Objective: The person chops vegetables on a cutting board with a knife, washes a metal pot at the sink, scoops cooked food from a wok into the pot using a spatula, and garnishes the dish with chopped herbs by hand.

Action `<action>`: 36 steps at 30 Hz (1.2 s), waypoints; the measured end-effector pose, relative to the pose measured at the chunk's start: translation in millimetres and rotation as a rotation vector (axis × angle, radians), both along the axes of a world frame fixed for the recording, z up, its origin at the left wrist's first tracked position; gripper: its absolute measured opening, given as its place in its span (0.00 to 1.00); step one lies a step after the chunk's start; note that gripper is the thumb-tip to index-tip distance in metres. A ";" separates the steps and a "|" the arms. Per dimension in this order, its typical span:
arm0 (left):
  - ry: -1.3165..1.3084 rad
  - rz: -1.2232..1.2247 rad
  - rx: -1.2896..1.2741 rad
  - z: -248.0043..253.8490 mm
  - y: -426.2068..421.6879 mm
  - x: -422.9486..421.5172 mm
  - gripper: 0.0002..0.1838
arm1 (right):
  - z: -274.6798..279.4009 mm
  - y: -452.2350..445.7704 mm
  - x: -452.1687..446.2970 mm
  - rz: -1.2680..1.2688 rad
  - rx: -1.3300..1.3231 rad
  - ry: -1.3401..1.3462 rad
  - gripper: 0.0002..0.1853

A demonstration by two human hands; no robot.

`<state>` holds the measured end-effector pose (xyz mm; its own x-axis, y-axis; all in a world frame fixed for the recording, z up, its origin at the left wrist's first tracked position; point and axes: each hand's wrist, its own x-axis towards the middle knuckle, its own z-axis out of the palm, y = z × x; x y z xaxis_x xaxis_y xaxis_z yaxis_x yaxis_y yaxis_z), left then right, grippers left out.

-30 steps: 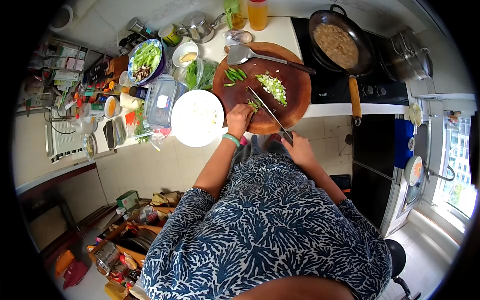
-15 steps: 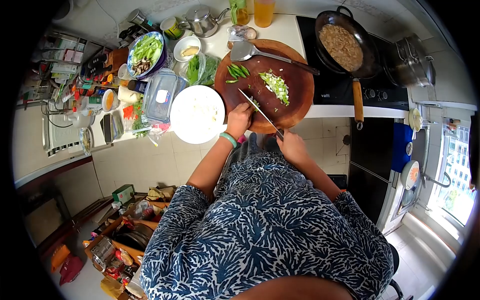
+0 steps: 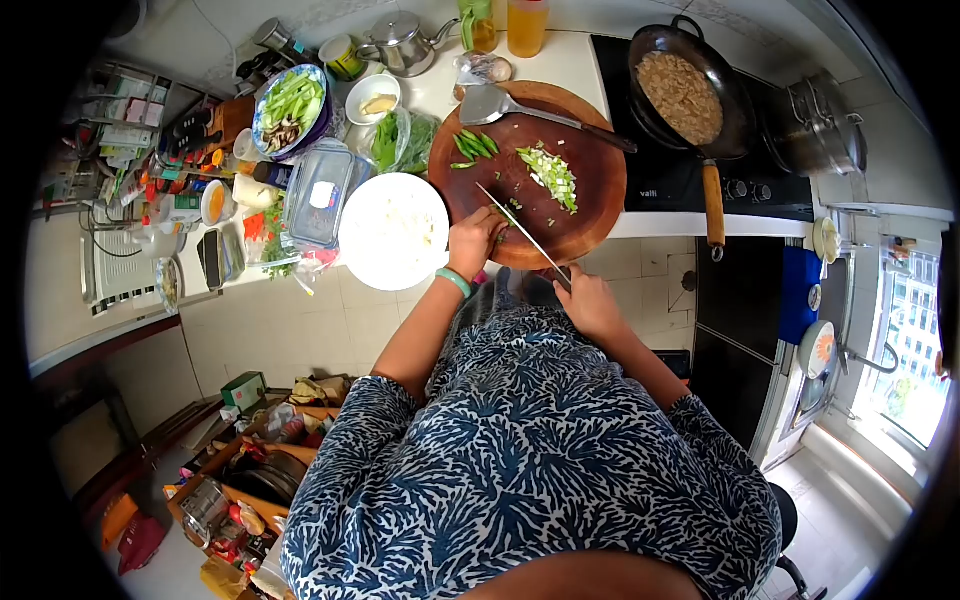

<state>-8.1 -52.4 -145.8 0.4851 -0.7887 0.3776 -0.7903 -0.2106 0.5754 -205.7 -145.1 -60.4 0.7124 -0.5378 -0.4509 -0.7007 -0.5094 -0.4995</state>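
Note:
My right hand [image 3: 590, 302] is closed around the handle of a knife [image 3: 528, 234], whose blade lies slantwise over the near part of a round wooden chopping board [image 3: 585, 225]. My left hand [image 3: 476, 242] rests at the board's near left edge, fingers curled beside the blade; what they press on is mostly hidden. Small green bits lie next to the blade. Farther back on the board are several green chillies [image 3: 474, 145] and a heap of chopped pale-green pieces [image 3: 549, 178]. A metal spatula [image 3: 490, 103] lies across the far side of the board.
Left of the board stand a white plate [image 3: 393, 240] with small bits, a lidded clear container [image 3: 318, 200], bagged greens [image 3: 408, 142] and a bowl of cut vegetables [image 3: 292, 105]. To the right, a wok [image 3: 735, 105] with browned food sits on the stove [image 3: 770, 190].
The knife and my right hand have shifted slightly toward me, and the blade's angle is a little different. My left hand has moved slightly left and nearer to me.

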 end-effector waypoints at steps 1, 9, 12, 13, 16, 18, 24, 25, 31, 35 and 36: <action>-0.004 0.006 0.032 1.9 0.9 -1.0 0.04 | -2.1 1.6 -0.1 -0.010 0.007 0.009 0.19; -0.148 -0.035 0.054 10.5 3.6 -7.7 0.04 | -16.7 -0.2 15.0 -0.028 0.029 -0.025 0.17; -0.137 -0.065 0.045 16.3 7.9 -8.7 0.06 | -21.4 -1.4 25.9 -0.071 0.022 -0.087 0.16; -0.139 -0.063 0.043 14.9 8.7 -10.1 0.06 | -23.2 -1.6 27.5 -0.076 0.015 -0.101 0.16; -0.110 -0.030 0.034 11.4 10.2 -12.0 0.09 | -12.0 -3.5 17.8 -0.091 0.019 -0.158 0.16; -0.063 -0.027 0.033 10.9 10.8 -10.9 0.07 | 1.9 -4.8 12.1 -0.049 0.022 -0.112 0.16; 0.021 -0.006 -0.053 3.1 10.6 -4.7 0.03 | 2.5 -0.1 5.6 0.024 0.021 -0.002 0.16; 0.024 -0.002 -0.051 3.3 11.3 -4.6 0.03 | -0.9 0.3 5.5 0.029 0.032 -0.005 0.16; -0.067 0.016 -0.004 15.3 10.7 -6.8 0.03 | -20.2 2.8 20.6 -0.038 0.057 0.045 0.16; -0.053 -0.030 0.007 18.4 14.1 -8.9 0.07 | -27.3 -0.2 29.2 -0.044 0.029 -0.106 0.16; -0.066 -0.007 0.006 19.6 15.8 -11.3 0.07 | -28.2 -1.4 26.9 -0.050 0.041 -0.126 0.17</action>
